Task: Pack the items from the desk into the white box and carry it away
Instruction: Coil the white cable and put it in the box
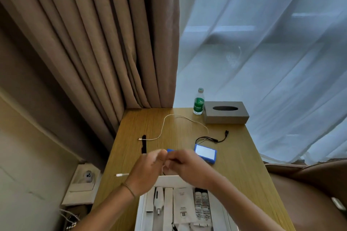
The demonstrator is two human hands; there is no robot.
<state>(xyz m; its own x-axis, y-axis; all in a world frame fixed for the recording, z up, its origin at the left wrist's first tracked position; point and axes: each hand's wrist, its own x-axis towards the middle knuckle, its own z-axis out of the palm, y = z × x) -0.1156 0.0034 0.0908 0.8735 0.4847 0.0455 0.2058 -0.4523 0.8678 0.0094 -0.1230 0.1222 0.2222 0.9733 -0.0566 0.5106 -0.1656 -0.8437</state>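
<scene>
The open white box sits at the desk's near edge, holding several white tubes and packets. Just above its far rim my left hand and my right hand meet, blurred, fingers pinched together on a small blue item whose corner shows between them. A blue case with a white top lies to the right of my hands. A white cable loops across the desk, its plug end poking out left of my left wrist. A black cable and a black strip lie beyond.
A green-labelled water bottle and a grey tissue box stand at the wooden desk's far edge. Brown curtains hang left, sheer white curtains right. A brown chair is at the right, a wall socket panel low left.
</scene>
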